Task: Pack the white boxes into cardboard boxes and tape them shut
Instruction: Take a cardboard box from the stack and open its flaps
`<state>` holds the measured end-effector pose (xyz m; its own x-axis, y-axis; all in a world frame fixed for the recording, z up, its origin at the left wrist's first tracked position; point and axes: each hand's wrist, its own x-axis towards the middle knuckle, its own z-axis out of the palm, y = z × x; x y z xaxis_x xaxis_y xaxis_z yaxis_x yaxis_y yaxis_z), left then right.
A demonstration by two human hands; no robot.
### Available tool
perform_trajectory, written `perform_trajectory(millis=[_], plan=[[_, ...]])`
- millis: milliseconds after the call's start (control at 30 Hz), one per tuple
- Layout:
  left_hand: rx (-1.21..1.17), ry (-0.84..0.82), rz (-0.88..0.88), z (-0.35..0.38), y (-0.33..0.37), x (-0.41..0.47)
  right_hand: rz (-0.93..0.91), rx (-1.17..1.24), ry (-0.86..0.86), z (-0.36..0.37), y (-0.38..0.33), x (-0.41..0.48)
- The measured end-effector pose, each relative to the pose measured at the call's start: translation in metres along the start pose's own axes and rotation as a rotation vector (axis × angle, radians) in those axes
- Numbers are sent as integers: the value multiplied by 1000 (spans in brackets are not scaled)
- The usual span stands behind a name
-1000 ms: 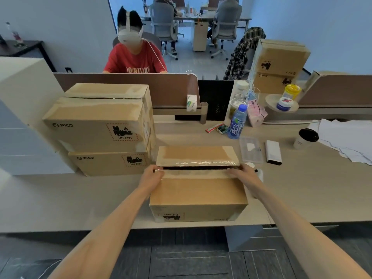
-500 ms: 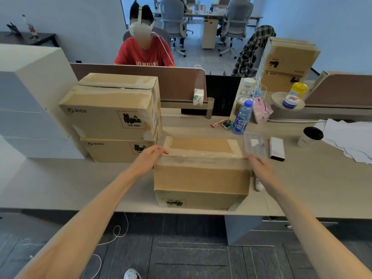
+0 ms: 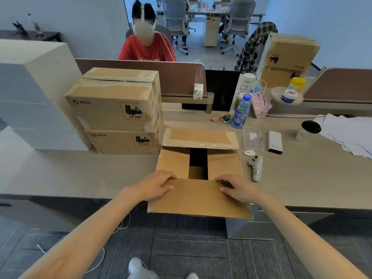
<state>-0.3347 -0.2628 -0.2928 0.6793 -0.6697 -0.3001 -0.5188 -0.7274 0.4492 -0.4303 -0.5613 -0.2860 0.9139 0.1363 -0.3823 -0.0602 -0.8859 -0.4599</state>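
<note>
An open cardboard box (image 3: 175, 164) stands at the desk's near edge. Its far flap (image 3: 199, 137) is folded back and its near flap (image 3: 199, 200) hangs out over the desk edge toward me. The two inner side flaps lie folded in, with a dark gap (image 3: 198, 160) between them. My left hand (image 3: 157, 186) lies palm down on the near flap's left corner, and my right hand (image 3: 237, 189) lies likewise near its right end. A stack of large white boxes (image 3: 36, 93) stands at the far left.
Two closed PICO cardboard boxes (image 3: 114, 109) are stacked left of the open one. To its right lie a white controller (image 3: 255, 168), a clear case (image 3: 252, 137), a power bank (image 3: 274, 141), a water bottle (image 3: 241, 112), a cup (image 3: 309, 129) and papers (image 3: 350, 133). A person in red sits behind the partition.
The box's outer flaps were closed under my hands. They have since opened, the near one swung down toward me with both hands on it. My view has shifted closer.
</note>
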Motion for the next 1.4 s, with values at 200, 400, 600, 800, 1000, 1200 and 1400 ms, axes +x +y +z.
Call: perform_trajectory(millis=[200,400,600,800,1000,1200,1400], plan=[[115,96,36,7,0,4,-24,-63,210,18,1,13],[162,143,76,9,-7,36,51,-73,282,17,11,32],[293,250,-33,9,-11,84,155,-137,305,5,21,61],[349,410,-10,-12,-12,131,222,-120,411,-29,15,93],[344,338,-2,-40,-21,181,300,-151,411,-65,4,150],[345,221,-68,-41,-32,209,445,-213,323,-53,0,192],[440,183,-80,-30,-36,214,545,-321,320,-37,-5,214]])
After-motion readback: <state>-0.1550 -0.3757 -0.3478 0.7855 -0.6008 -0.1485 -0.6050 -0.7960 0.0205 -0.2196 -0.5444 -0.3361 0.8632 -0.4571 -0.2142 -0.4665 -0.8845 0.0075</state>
